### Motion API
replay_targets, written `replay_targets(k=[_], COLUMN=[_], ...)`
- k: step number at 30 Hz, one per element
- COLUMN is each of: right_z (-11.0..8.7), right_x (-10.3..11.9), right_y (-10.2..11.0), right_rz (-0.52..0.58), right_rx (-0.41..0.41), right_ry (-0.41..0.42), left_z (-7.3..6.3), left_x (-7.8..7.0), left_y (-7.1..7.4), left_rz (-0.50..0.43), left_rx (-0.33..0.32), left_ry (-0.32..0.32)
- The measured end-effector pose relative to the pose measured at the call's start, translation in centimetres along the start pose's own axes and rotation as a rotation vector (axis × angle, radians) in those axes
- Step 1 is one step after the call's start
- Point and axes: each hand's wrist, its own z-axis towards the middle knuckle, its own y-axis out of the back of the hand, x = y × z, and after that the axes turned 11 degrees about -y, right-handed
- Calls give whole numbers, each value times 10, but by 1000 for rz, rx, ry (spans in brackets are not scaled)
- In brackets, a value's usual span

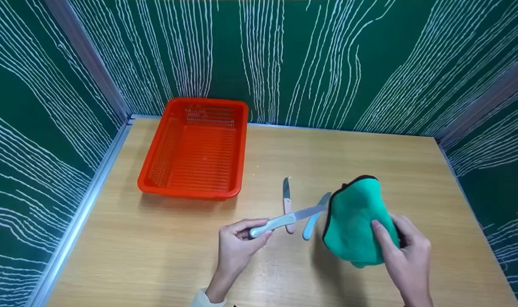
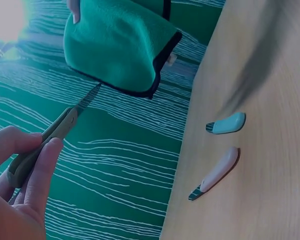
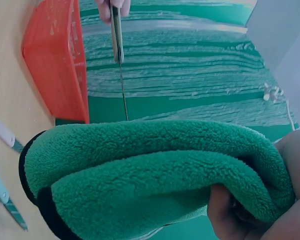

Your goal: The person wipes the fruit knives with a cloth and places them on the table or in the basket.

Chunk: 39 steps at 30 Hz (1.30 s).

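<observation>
My left hand (image 1: 242,243) grips a folding knife (image 1: 274,223) by its pale green handle, its blade out and pointing right. In my right hand (image 1: 406,251) is a folded green cloth (image 1: 357,221) with dark edging, held above the table with the thumb on top. The blade tip comes close to the cloth's left edge in the head view. Below the held knife lie two more folding knives with their blades out: a pink-handled knife (image 1: 287,204) and a blue-handled knife (image 1: 312,224), partly covered by the held blade in that view.
A red plastic basket (image 1: 240,170) stands at the back left of the wooden table (image 1: 178,264). Small pale crumbs lie on the table to its right. Green panels (image 1: 225,51) with white wavy lines close in the back and both sides.
</observation>
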Motion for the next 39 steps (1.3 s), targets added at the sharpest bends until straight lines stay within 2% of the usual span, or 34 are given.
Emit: replay_targets(k=[3,7,15,18,21,23,27,32,39], right_z=[-2,-4,-9,-10,-13,-16,-22,-28,-31], right_x=[3,6,10,10,10,11,11,12,15], right_y=[-3,-11,-31,-38,-45,-50,-58,-61,-59], right_rz=[36,57,63,28,-24,-54,-132,-252,-361], right_rx=[30,83,193,219,249,274,307,300,272], right_ry=[116,233,263,327,390,428,480,489,510], left_z=[0,0,3,4,5,5,4,1,-1], left_x=[-1,0,2,5,8,10,14,21,25], left_y=[-2,-4,-5,-4,-3,-2,-2,-3,-3], left_rz=[-5,-4,-23,-31,-25,-19,-37,-95,-104], left_rx=[12,20,35,51,64,72,77,83,62], left_ry=[-16,4,82,122,136,122,36,-69,-66])
